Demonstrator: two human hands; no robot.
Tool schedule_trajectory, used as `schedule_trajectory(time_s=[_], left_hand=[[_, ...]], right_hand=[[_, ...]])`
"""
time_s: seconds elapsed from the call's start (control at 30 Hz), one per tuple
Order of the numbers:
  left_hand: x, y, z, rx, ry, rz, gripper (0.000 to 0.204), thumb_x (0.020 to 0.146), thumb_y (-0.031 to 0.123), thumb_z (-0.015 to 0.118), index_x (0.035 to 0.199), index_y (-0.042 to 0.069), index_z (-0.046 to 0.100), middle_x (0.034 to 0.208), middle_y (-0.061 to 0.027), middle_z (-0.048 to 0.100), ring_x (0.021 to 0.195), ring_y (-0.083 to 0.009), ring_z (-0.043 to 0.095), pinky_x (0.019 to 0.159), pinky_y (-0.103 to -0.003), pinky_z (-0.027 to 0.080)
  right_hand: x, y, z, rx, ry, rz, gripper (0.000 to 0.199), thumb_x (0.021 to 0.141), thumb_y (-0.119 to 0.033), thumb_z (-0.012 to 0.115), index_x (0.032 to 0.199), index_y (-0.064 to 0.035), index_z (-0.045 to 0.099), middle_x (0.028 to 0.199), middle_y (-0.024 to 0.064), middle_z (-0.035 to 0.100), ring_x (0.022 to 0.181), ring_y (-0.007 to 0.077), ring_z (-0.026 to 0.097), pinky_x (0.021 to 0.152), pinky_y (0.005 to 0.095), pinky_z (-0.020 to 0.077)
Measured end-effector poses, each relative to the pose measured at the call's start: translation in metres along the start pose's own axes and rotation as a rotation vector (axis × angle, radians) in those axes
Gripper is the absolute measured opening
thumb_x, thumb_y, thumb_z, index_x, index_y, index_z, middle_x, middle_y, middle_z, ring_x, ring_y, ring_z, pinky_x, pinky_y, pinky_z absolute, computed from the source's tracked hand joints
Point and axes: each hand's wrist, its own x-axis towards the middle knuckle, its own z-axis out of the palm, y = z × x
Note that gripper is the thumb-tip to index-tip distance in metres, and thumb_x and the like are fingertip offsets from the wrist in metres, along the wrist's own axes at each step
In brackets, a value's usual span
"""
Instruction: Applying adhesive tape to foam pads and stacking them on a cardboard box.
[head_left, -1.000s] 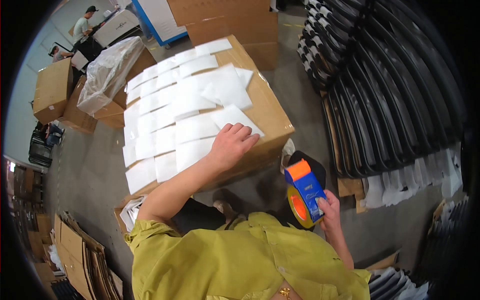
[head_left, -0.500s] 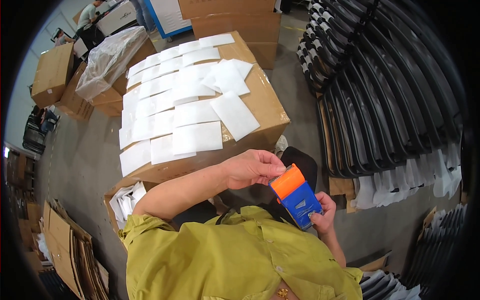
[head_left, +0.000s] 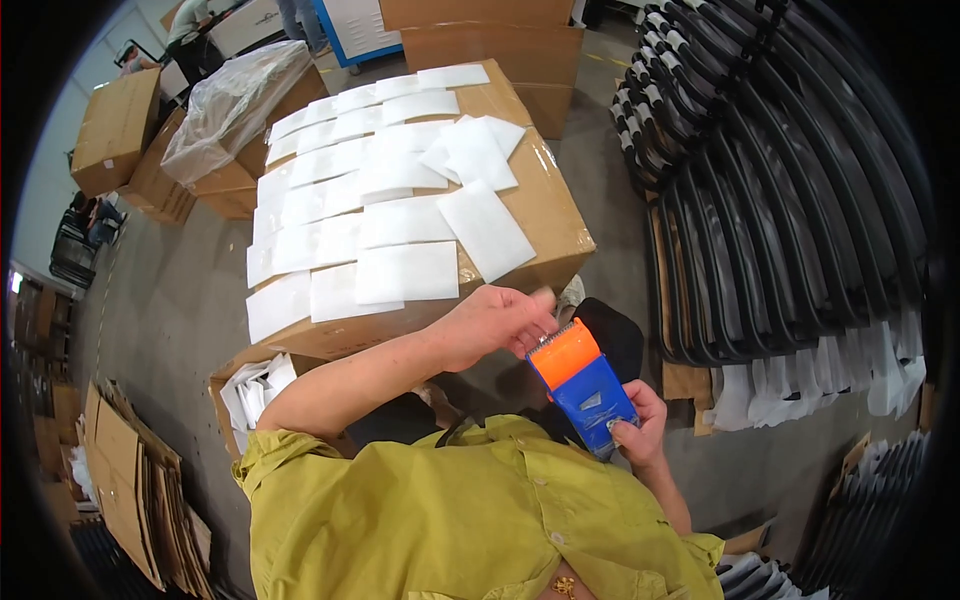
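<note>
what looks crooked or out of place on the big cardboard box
Most thin white rectangular sheets lie in overlapping rows on the large brown cardboard box, but toward its right side one slanted white sheet breaks the pattern, and a small cluster of sheets beyond it overlaps at odd angles.

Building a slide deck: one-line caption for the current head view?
Right hand grips a blue-and-orange tape dispenser, left hand at its toothed edge, beside a carton spread with white sheets.

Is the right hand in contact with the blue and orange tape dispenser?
Touching. The head view shows the right hand gripping the tape dispenser, thumb resting on its blue face and fingers along its side.
</note>
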Motion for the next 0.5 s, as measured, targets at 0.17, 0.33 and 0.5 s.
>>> schedule_trajectory(time_s=[0.17,0.33,0.5], left_hand=[[0.013,-0.002,-0.012,0.490,0.219,0.236,0.024,0.081,0.022,0.056,0.078,-0.001,0.061,0.061,-0.0035,0.056,0.054,-0.0085,0.050,0.052,-0.023,0.042],[0.033,0.022,-0.055,0.639,0.503,0.421,0.020,0.079,0.019,0.057,0.079,-0.001,0.062,0.056,-0.0066,0.058,0.050,-0.0095,0.052,0.049,-0.025,0.043],[0.053,0.035,-0.097,1.196,0.720,0.823,0.017,0.076,0.023,0.059,0.076,0.007,0.063,0.079,-0.0102,0.058,0.067,-0.0223,0.057,0.059,-0.032,0.045]], right_hand=[[0.018,-0.006,0.021,-0.013,0.021,0.092,0.027,0.071,-0.008,0.062,0.091,0.0016,0.047,0.080,0.0059,0.058,0.068,0.0060,0.053,0.062,0.0190,0.0425],[0.017,-0.011,0.016,-0.096,0.065,0.151,0.024,0.072,-0.008,0.061,0.089,0.0009,0.047,0.080,0.0047,0.057,0.068,0.0056,0.052,0.062,0.0195,0.0426],[0.035,-0.012,0.015,-0.046,0.046,0.224,0.022,0.074,-0.013,0.061,0.086,0.0002,0.048,0.078,0.0042,0.057,0.067,0.0055,0.052,0.063,0.0196,0.0427]])
